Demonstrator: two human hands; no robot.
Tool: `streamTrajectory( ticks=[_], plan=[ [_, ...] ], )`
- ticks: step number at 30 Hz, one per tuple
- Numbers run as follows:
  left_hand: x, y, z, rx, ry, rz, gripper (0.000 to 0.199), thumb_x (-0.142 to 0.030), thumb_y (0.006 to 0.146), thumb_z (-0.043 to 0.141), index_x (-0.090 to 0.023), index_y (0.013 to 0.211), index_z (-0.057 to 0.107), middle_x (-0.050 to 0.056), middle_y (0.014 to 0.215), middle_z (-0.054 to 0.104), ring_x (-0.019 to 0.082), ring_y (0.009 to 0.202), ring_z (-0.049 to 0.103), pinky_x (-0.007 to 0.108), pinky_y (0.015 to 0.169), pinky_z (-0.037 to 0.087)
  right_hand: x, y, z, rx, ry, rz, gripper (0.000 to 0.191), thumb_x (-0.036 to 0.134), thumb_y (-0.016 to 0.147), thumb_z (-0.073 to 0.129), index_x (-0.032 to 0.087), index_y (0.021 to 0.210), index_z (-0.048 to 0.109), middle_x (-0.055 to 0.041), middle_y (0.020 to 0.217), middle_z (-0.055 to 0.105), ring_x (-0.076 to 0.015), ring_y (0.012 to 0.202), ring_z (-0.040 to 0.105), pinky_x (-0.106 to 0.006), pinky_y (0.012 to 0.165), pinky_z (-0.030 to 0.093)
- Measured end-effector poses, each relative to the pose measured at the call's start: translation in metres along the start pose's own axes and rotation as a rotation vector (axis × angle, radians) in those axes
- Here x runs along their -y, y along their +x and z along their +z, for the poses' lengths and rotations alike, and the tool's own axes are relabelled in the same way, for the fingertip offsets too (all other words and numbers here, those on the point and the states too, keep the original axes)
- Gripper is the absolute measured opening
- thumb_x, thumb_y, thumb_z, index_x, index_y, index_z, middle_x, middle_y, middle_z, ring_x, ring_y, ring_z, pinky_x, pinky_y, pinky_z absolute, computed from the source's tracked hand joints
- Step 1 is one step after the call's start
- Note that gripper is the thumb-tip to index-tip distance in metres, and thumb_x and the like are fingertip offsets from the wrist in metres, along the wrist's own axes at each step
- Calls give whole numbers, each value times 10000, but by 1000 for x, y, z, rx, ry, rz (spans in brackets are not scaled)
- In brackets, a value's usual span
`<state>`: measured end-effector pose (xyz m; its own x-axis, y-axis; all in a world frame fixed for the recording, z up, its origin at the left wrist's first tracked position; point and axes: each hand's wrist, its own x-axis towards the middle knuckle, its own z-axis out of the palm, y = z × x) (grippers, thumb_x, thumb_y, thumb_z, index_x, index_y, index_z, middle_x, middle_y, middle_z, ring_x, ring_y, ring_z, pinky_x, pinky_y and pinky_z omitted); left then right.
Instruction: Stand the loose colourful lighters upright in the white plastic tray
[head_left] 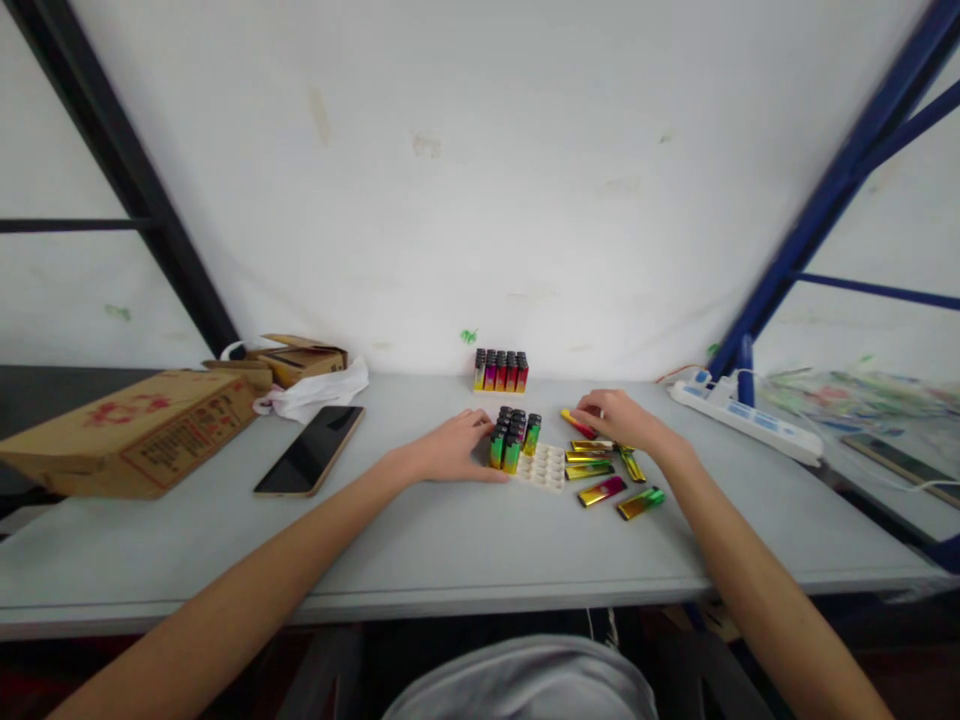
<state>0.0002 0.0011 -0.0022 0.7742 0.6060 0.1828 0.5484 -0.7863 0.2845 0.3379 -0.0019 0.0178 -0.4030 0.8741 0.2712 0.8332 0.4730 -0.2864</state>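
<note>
So it's a pale grey table (420,540) pushed up against a plain white wall (480,180), with dark metal framing on the left and blue framing on the right. On the far left of the table sits a long cardboard box (135,430), a smaller open box (300,358) behind it with a white plastic bag (315,393), and a phone (310,450) lying face up. A white power strip (742,415) lies over on the right. Against the wall there's a full block of lighters (500,370) standing upright.

In the middle is a white tray (546,467) with round holes, its left part filled with upright lighters (513,437). The left hand (450,450) rests flat-ish on the table, fingers loosely curled against the left side of the tray. The right hand (619,415) is just right of the tray, fingers bent down onto a red-yellow lighter (576,422) — looks like a pinch, but it's a bit small to be sure. More loose lighters (609,480) lie scattered flat just near of that hand.
</note>
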Motion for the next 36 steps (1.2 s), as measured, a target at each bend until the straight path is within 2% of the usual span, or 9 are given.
streamTrajectory(
  ticks=[5,9,14,20,23,25,28,30,36],
  plan=[
    [-1,-1,-1,1,-13,-12,715,-736,785,694,-139,1177,664,177,1269,619,349,1189,581,449,1045,470,-21,-12,-10,209,216,66,360,528,860,677,203,943,809,-73,925,791,-237,825,685,-320,760,500],
    [-1,-1,-1,-9,-34,-13,713,-737,769,706,-147,1170,673,172,1266,625,359,1178,590,462,1044,472,-23,-15,-12,297,205,104,268,460,743,794,235,886,825,-54,874,782,-251,801,681,-323,714,494],
    [0,-1,-1,-4,-30,-3,726,-748,782,682,-143,1183,665,171,1269,618,347,1184,581,452,1061,460,-21,-12,-7,200,140,71,264,469,778,763,212,834,780,-69,827,767,-243,750,662,-321,684,476],
    [2,-2,1,-15,-31,6,719,-752,778,684,-146,1165,672,177,1268,623,353,1168,587,469,1032,472,-4,-8,-11,-74,163,48,434,501,993,485,182,1176,716,-62,876,780,-197,683,641,-304,675,464],
    [2,-1,1,-4,-27,6,721,-739,788,688,-139,1186,667,182,1279,620,355,1182,583,469,1044,466,7,-2,-6,-236,234,58,462,530,986,500,188,1172,749,-75,997,779,-189,702,618,-311,680,451],
    [2,-1,1,-4,-22,8,723,-740,787,688,-134,1180,669,186,1274,622,359,1189,579,471,1050,462,12,2,1,-283,372,102,491,597,913,606,170,1100,759,-64,899,759,-176,653,578,-304,633,432],
    [1,-1,1,-15,-26,10,723,-748,779,686,-136,1163,674,185,1261,627,358,1172,583,472,1034,470,20,7,14,-221,554,134,529,683,823,683,156,860,713,-11,678,633,-154,600,507,-283,567,387],
    [1,-1,1,-15,-26,9,725,-751,779,682,-138,1165,673,181,1258,627,352,1159,586,468,1025,474,27,8,20,-189,592,142,555,714,894,576,179,753,621,19,625,534,-141,594,466,-273,554,366],
    [-1,-1,0,-17,-28,10,701,-731,782,698,-150,1173,673,167,1239,632,346,1156,585,460,1043,467,49,6,29,-11,810,45,481,669,980,472,210,871,565,5,773,594,-157,712,573,-297,694,498]
  ],
)
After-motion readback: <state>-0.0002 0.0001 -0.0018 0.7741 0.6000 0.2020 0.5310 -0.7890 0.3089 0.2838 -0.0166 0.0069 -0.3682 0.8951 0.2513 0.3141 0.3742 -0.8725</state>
